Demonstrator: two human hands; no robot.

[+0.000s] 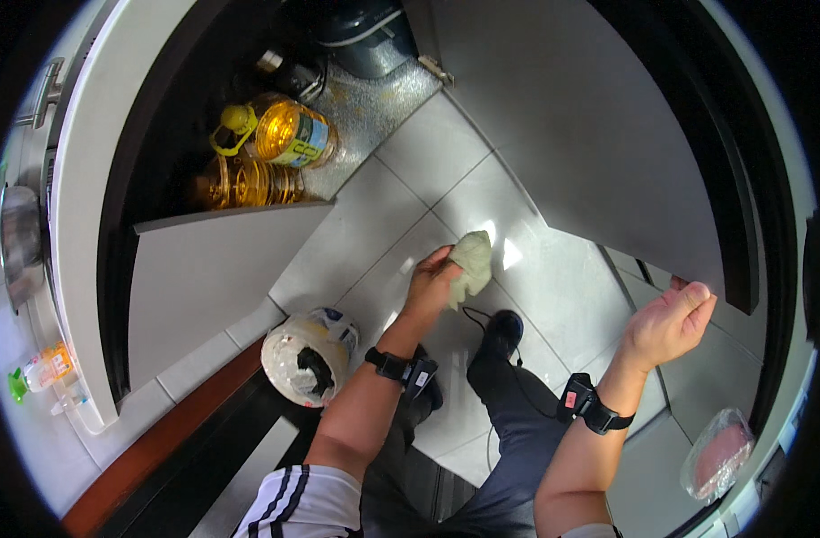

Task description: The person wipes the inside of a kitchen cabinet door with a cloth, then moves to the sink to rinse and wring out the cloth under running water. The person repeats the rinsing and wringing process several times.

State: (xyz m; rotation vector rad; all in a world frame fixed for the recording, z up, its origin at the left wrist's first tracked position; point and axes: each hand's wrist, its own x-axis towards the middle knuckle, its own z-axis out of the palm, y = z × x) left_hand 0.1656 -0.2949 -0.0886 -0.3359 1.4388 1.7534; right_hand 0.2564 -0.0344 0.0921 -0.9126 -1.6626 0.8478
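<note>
My left hand [431, 286] grips a pale green cloth [473, 264], held above the tiled floor in front of my legs. With thumb and fingers, my right hand [672, 323] pinches the lower edge of a grey cabinet door [571, 121] that stands swung out; some of those fingers are hidden behind it. To the left, an open lower cabinet has a shiny foil-like lining [356, 114]. On it are an upright-looking oil bottle [292, 134] with a yellow cap and handle, and a second bottle of amber liquid [255, 181], partly in shadow.
A dark appliance [376, 40] and a black container [296, 74] sit deeper in the cabinet. A lined waste bucket [302, 363] stands by my left forearm. Another cabinet door [215, 282] hangs at left. Plastic-wrapped pink food [719, 457] lies on the right counter edge.
</note>
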